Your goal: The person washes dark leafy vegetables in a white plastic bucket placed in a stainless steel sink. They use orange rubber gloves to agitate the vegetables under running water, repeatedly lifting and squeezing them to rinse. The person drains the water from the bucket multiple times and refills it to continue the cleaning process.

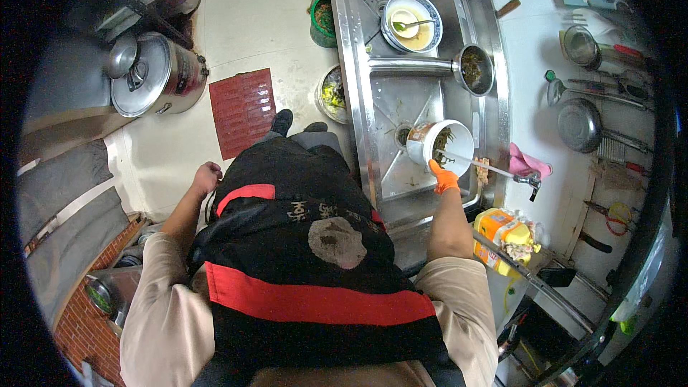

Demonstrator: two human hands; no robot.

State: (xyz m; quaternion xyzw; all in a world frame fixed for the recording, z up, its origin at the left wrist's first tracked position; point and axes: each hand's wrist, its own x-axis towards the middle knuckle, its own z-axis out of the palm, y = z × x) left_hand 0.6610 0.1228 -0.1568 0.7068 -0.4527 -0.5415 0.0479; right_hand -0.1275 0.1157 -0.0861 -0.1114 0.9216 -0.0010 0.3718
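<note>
My right hand (445, 178), in an orange glove, grips the near rim of a white plastic bucket (463, 141). The bucket lies tilted in the near basin (392, 172) of a stainless steel sink. Dark green-brown shredded vegetable matter (443, 142) sits inside it. A stream of water (492, 168) runs from the wall tap (528, 180) into the bucket's mouth. My bare left hand (208, 178) hangs at my left side, away from the sink. Its fingers look loosely curled and partly hidden, and no object shows in it.
In the far basin sits a blue-rimmed bowl (438, 16) holding a smaller bowl and spoon. A metal strainer (473, 70) with dark scraps rests by the divider. A green bin (322, 37) and scrap bucket (328, 107) flank the sink. A lidded steel pot (180, 78) stands left.
</note>
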